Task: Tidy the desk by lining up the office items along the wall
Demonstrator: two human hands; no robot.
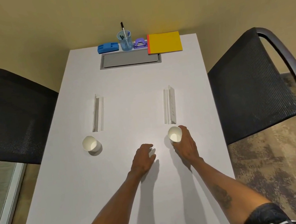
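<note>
Along the wall at the desk's far edge stand a blue stapler (pixel 108 47), a clear pen cup (pixel 125 40) with markers, a purple hole punch (pixel 140 43) and a yellow notebook (pixel 164 42). My right hand (pixel 185 143) is wrapped around a white paper cup (pixel 174 134) at the right of the desk's middle. My left hand (pixel 143 158) hovers just left of it, fingers curled loosely and holding nothing. A second white paper cup (pixel 91 144) stands alone to the left.
The white desk (pixel 78 190) has a grey cable hatch (pixel 130 59) near the wall. Two folded white cards lie on the desk, the left card (pixel 98 113) and the right card (pixel 170 105). Black mesh chairs stand at either side, the left chair (pixel 8 116) and the right chair (pixel 255 83).
</note>
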